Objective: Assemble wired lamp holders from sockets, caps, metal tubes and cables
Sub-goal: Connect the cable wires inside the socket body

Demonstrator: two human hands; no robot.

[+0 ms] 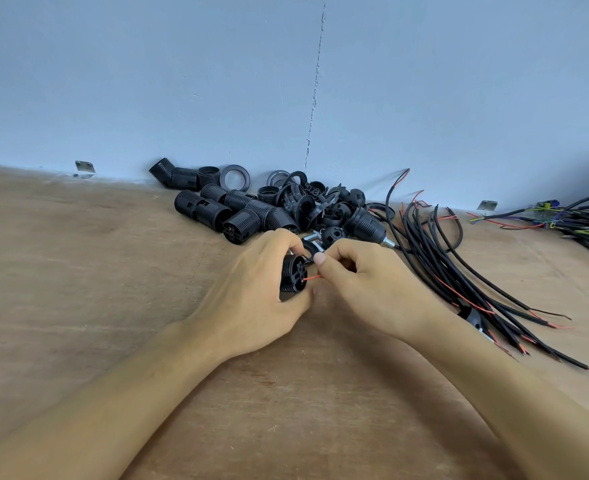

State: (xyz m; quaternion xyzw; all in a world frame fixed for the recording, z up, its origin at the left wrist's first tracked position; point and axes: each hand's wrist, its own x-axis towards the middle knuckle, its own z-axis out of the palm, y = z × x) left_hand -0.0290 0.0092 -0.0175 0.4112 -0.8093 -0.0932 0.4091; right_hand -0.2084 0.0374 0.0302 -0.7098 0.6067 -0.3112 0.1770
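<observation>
My left hand is curled round a black ribbed socket, thumb below and fingers over the top, its open end turned toward my right. My right hand sits just beside it, fingertips pinched tight on a thin red wire whose tip meets the socket's face. How deep the wire goes in, I cannot tell. Both hands hover low over the middle of the wooden tabletop, forearms reaching in from the near edge. Just beyond my knuckles lie a black cap and a short metal tube, close to each other. Behind them, up against the back edge where the tabletop meets the blue wall, is the pile of black sockets and rings, jumbled and touching. To the right of my right hand a bundle of black cables fans out toward the near right, red cores showing at the ends. At the far right edge there is a second tangle of cables, well apart from the first. Two small metal brackets sit at the foot of the wall.
</observation>
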